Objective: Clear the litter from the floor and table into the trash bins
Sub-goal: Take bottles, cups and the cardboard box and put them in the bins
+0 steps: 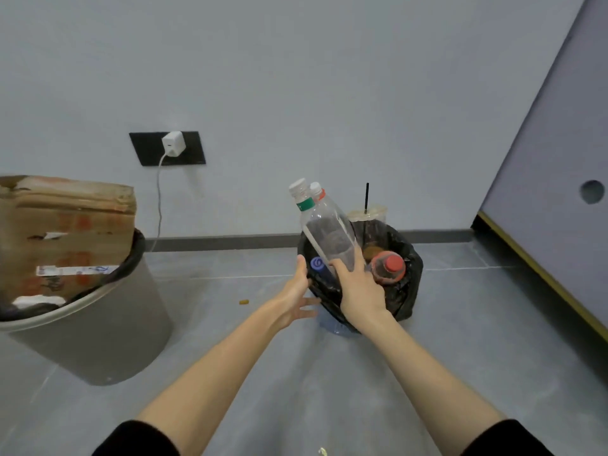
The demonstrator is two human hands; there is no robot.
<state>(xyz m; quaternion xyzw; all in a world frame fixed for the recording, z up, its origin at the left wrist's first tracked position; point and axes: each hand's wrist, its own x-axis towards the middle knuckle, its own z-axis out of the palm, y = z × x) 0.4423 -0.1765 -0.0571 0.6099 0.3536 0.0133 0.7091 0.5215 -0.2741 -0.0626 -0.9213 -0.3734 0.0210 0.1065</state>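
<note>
My right hand (357, 291) grips the lower end of a clear empty plastic bottle (325, 232) with a white cap and green neck band, tilted over a small bin lined with a black bag (406, 291). A second clear bottle with a red neck band (318, 191) pokes up just behind it. My left hand (296, 297) is open, fingers spread, its thumb touching the bag's left rim. Inside the bin lie a red-capped bottle (388, 268), a blue-capped bottle (317, 264) and a plastic cup with a black straw (367, 213).
A larger grey bin (98, 340) stands at left, stuffed with a cardboard box (65, 225). A white charger (172, 143) is plugged into a black wall socket, its cable hanging down. A small orange scrap (243, 302) lies on the grey floor. A grey panel (559, 159) rises at right.
</note>
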